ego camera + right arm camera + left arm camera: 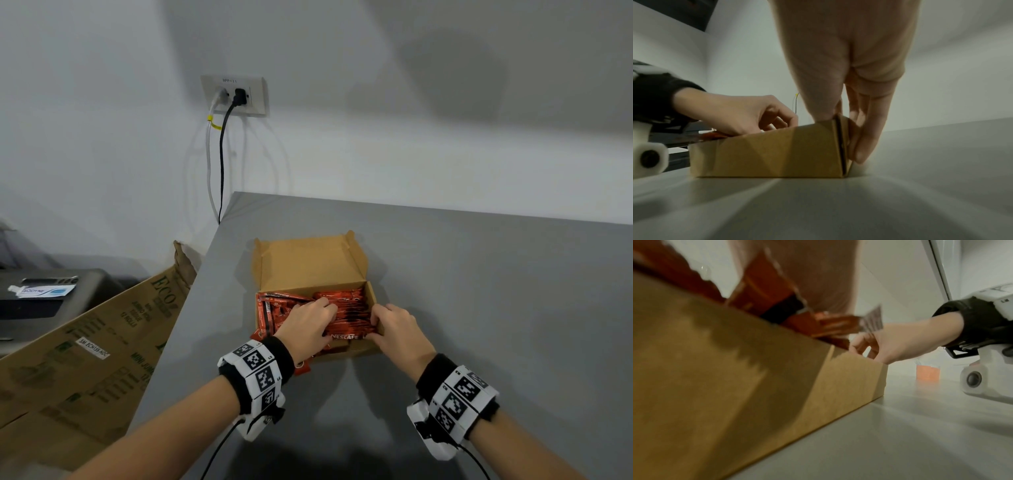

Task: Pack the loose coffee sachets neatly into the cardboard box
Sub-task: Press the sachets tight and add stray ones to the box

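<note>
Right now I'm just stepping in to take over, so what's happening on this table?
A person is packing red coffee sachets into an open cardboard box on the grey table. The left hand presses on the sachets inside, while the right hand grips the box's right front corner. Most sachets are in; a few still stick out over the near left edge.

cardboard box [310,262]: I see plain tan-brown card, inside and out.
coffee sachets [342,310]: I read them as red with dark bands and white NESCAFE lettering.
table [479,291]: flat mid grey on my head view.
wrist bands [260,373]: white blocks printed with black square codes over black cuffs.
wall [342,102]: I get pale off-white.
socket plate [234,94]: cream, with one black and one white plug.
cable tie [214,124]: yellow.
large carton [96,339]: brown with dark green print.
</note>
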Motion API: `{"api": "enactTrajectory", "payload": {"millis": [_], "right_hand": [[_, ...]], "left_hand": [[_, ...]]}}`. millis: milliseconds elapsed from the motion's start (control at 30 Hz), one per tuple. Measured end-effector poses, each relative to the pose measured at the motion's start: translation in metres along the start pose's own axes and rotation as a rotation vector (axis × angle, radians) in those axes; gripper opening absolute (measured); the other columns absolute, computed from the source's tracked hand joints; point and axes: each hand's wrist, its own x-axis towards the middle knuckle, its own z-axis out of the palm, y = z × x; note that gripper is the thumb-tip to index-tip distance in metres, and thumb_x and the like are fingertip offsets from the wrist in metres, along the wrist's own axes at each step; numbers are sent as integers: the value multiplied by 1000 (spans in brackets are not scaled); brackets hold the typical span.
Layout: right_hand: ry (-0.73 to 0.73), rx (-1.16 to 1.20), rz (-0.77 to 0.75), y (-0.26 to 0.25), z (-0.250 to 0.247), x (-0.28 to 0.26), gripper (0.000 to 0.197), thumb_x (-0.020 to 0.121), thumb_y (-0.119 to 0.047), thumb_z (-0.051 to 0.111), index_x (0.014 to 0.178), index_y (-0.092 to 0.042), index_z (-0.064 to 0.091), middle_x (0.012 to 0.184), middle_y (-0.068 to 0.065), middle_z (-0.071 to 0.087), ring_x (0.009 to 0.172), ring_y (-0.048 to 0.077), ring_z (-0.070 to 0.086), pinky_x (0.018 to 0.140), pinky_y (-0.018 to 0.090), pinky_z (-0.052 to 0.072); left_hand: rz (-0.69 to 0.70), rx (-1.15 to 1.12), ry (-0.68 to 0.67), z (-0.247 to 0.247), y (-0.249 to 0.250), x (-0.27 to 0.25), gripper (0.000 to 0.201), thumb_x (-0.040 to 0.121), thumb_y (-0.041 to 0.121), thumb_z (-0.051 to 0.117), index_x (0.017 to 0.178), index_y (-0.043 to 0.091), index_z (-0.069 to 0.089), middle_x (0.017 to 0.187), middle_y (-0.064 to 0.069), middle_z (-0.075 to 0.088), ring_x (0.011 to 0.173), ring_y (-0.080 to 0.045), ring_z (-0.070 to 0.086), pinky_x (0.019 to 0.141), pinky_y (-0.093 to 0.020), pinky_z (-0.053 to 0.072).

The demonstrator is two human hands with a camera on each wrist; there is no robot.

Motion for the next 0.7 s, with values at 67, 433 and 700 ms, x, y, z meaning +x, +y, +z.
{"api": "enactTrajectory", "payload": {"millis": [67,433,700], "right_hand": [[18,-31,5,0,3,0,40,85,-20,63,67,-25,29,86,0,48,76,18,44,58,23,31],[-14,-178,57,-16,6,-20,16,93,-30,52,97,-19,42,106,2,61,97,24,62,74,32,47],[-21,-186,40,-14,4,-17,27,91,-31,53,85,-20,29,102,2,60,93,23,61,65,29,39]], "left_hand": [[0,-6,-1,0,1,1,22,86,20,61,104,10,53,111,-4,53,98,-24,56,79,-34,45],[53,30,9,0,-7,-1,22,83,21,61,103,18,51,110,2,52,98,-18,55,84,-31,40],[93,-24,40,-5,-10,-4,25,86,32,61,104,16,56,111,1,55,103,-16,52,89,-28,42]]}}
